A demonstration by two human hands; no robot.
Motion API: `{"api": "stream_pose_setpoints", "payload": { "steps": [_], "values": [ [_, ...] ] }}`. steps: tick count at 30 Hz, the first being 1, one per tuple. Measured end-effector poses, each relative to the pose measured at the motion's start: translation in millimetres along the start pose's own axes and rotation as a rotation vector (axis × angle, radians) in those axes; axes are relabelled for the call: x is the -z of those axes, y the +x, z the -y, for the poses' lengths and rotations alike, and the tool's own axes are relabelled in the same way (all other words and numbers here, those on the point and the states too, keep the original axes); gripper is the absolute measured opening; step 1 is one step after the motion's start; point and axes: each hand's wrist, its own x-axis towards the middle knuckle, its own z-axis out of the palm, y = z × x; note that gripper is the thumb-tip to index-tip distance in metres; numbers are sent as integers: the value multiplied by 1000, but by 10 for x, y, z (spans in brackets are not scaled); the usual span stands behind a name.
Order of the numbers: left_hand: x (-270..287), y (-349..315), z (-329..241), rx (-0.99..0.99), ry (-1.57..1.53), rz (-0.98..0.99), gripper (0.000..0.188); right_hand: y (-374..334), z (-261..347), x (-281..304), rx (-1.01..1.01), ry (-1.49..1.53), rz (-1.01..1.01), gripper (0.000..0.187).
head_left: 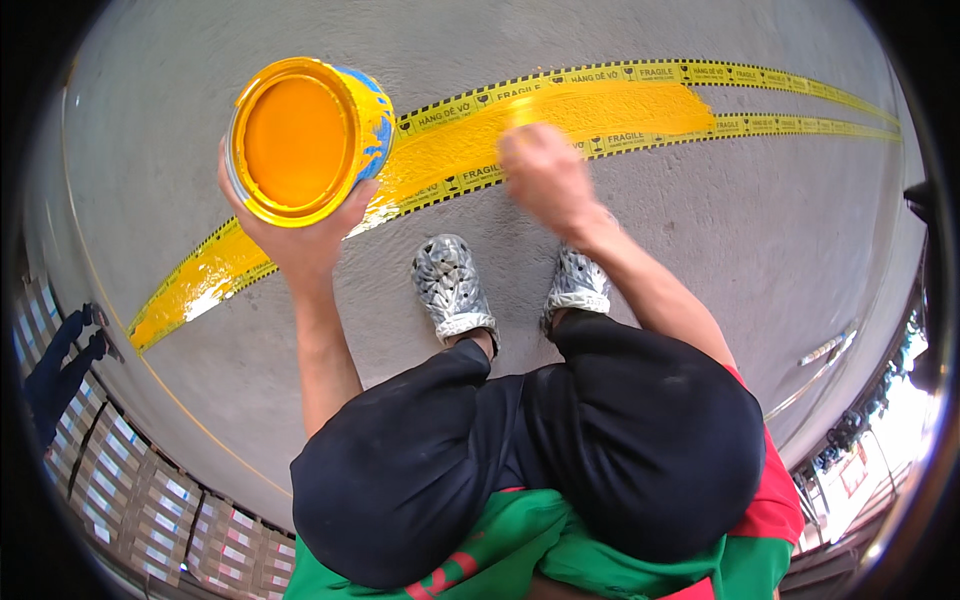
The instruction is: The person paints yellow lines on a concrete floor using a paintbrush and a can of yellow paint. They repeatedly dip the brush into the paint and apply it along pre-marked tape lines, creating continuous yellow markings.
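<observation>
My left hand [290, 235] grips a paint can [374, 112] from below and around its near side. The can is full of orange-yellow paint, and drips coat its rim and blue side. My right hand [548, 180] is closed, smeared by motion, over a wet yellow stripe [630, 108] on the floor. From its fingers juts a short, blurred, yellow-coated end that looks like a paintbrush [522, 110]; its handle is hidden in the fist. Yellow printed tape [610, 74] with black-dashed edges borders the stripe on the far side, and a second tape strip [765, 126] on the near side.
Grey concrete floor [780, 220] surrounds the stripe. My patterned clogs [448, 285] stand just nearer than the tape. Another person's dark-trousered legs [62, 360] show at the far left, above stacked slatted goods [135, 500]. A pale stick-like thing [822, 348] lies at the right.
</observation>
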Motion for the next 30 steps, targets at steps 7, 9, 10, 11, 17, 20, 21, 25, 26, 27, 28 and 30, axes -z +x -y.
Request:
{"api": "stream_pose_setpoints", "payload": {
  "steps": [7,9,10,11,17,20,21,25,26,27,28,30],
  "values": [
    [-15,20,-23,-4,-28,11,116,193,591,-149,-321,760,-7,22],
    [20,9,-7,-34,3,10,112,75,313,-13,-460,718,-4,22],
    [18,-4,7,-42,-16,1,107,-28,82,139,-480,692,-19,21],
    [18,-13,17,-52,-36,-8,103,-104,-147,278,-554,648,-16,22],
    [-22,-25,37,26,1,-6,116,-523,-1138,1245,-558,-30,-283,20],
    [-45,-15,-5,16,0,10,117,-469,-1144,1283,-363,-313,-269,16],
    [-64,-11,-19,19,-14,8,116,-424,-1042,1168,-382,-291,-186,14],
    [-124,10,-72,12,-34,20,116,-265,-312,456,-147,-52,-46,9],
    [-134,14,-86,6,-28,28,115,-206,-108,287,-129,122,-66,11],
    [-147,18,-99,11,-48,31,116,-155,67,166,-162,307,-38,14],
    [-164,24,-108,13,-70,30,116,-103,181,89,-142,510,-7,17],
    [-190,38,-119,6,-78,29,116,-25,230,45,-197,616,3,19]
  ]
}}
